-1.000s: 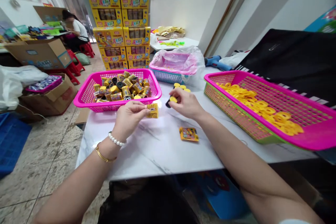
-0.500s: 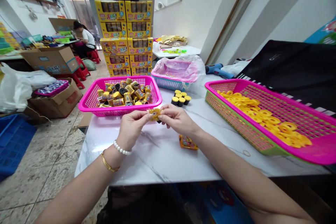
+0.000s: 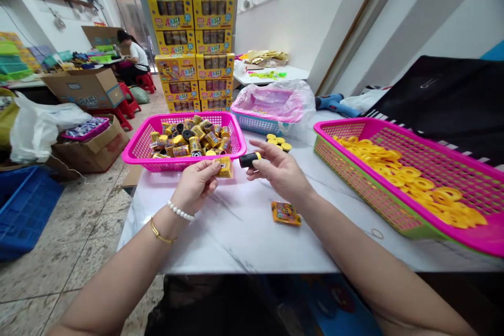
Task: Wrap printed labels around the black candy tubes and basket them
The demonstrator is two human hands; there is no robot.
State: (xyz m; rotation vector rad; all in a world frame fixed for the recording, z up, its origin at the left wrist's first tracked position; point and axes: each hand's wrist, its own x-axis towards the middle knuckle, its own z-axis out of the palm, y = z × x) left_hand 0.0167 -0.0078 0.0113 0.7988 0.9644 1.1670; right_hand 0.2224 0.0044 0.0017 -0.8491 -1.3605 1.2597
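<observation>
- Left hand [image 3: 195, 181]: thumb and fingers pinched on what appears to be a yellow sleeve [image 3: 226, 168], near the pink basket [image 3: 173, 167].
- Right hand [image 3: 281, 170]: half-open, holding a black tub [image 3: 248, 160] sideways, just right of the sleeve.
- Table [image 3: 236, 236]: packet [image 3: 286, 213] near; capped tubs [image 3: 280, 140] far.

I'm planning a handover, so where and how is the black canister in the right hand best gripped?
Probably around the black end of the canister, from the left: it lies roughly sideways with that end pointing free toward the left hand, while the right hand holds it near the yellow end.
</observation>
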